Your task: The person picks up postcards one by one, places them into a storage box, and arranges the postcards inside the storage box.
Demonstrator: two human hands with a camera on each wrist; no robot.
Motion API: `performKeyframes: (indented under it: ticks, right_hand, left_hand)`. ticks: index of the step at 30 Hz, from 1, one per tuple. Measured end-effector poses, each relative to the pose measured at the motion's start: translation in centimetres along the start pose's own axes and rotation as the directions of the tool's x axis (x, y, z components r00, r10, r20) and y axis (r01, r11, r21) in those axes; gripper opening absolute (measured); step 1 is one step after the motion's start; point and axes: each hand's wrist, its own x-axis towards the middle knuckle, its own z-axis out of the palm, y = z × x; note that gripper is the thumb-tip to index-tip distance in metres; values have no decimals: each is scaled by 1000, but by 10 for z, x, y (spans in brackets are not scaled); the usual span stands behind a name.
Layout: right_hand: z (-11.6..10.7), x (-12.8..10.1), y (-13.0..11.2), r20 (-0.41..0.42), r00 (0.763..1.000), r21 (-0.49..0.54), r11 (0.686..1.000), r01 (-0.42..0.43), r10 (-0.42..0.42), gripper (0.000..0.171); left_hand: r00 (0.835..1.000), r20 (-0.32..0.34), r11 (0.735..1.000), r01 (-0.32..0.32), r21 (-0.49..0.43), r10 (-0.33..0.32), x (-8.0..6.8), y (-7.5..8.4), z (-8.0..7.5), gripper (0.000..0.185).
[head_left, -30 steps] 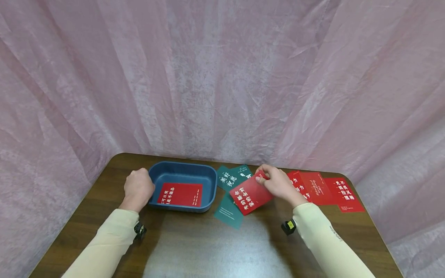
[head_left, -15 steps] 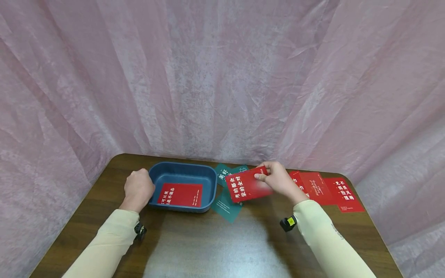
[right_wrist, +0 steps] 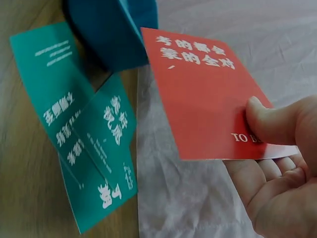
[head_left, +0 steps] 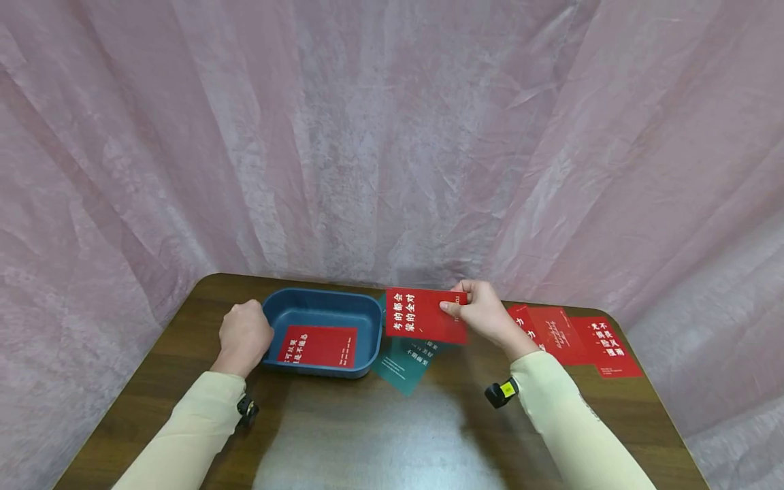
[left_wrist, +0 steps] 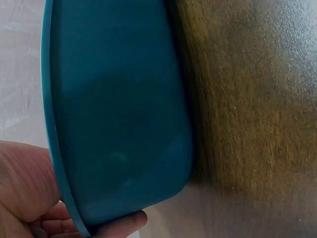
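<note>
Since the earlier frame, we find the held red card (head_left: 424,321) moved leftward, towards the blue tray (head_left: 318,304), and turned nearer level. The right grip (head_left: 484,314) pinches its right end, thumb on the printed face and fingers beneath, parted only by the card. We note it raised over the overlapping green cards (head_left: 403,371), near the tray's right end. The left grip (head_left: 246,333) is curled on the tray's left end. Inside the tray lies a second red card (head_left: 320,346). The worktop (head_left: 361,435) is brown wood grain with rounded far corners and a pale glare at its near middle. More red cards (head_left: 556,333) overlap along its right side. Behind hangs a pink, sheeny curtain (head_left: 392,150) in long folds.
</note>
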Motion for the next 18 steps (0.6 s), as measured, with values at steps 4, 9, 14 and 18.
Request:
performKeyframes:
  ticks: [4,9,14,18]
  right_hand:
    - [5,1,-6,-1,1000,82,997,-11,11,25]
    - [15,7,-10,-10,1000,136,991,-4,6,24]
    - [28,13,-18,-23,1000,146,989,18,-15,23]
    - [41,15,-27,-34,999,128,991,32,-28,22]
  left_hand:
    - [1000,6,1000,7,1,-7,0,1,0,33]
    - [1000,13,1000,11,4,-11,0,2,0,34]
    - [1000,18,1000,18,10,-18,0,2,1,35]
    - [999,29,1000,28,10,-29,0,2,2,35]
